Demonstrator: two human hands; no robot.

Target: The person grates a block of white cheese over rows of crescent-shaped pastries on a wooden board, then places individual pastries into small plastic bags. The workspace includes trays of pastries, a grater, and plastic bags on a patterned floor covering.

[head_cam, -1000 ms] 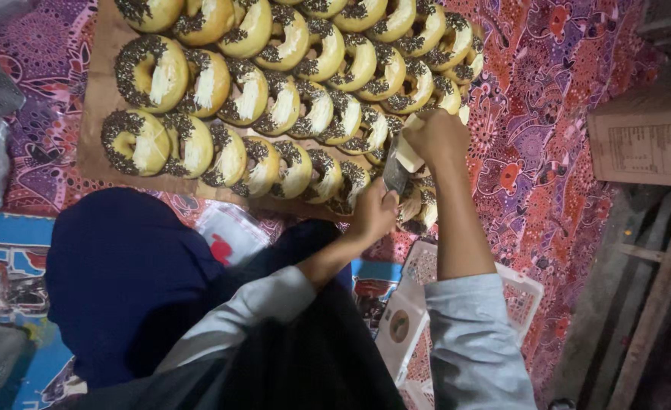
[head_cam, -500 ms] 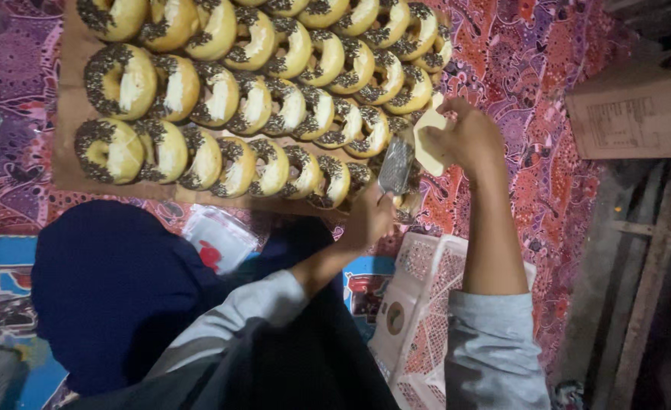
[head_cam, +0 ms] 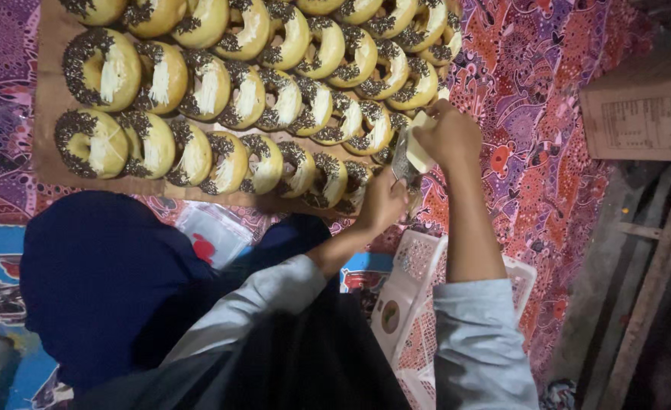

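The right hand (head_cam: 448,137) grips a pale yellow cheese block (head_cam: 419,152), and the left hand (head_cam: 381,203) grips a small grey grater (head_cam: 402,161) standing nearly upright.

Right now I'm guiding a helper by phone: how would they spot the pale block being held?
Find the brown board covered in rows of ring doughnuts. At its right end, the right hand grips a pale yellow block against a small metal grater. Unlike the doughnuts, it is plain, flat-sided and hole-free.

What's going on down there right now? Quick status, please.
Right hand holds a pale block against a small grater. Left hand steadies the grater. Rows of chocolate-sprinkled doughnuts lie beside them on brown paper.
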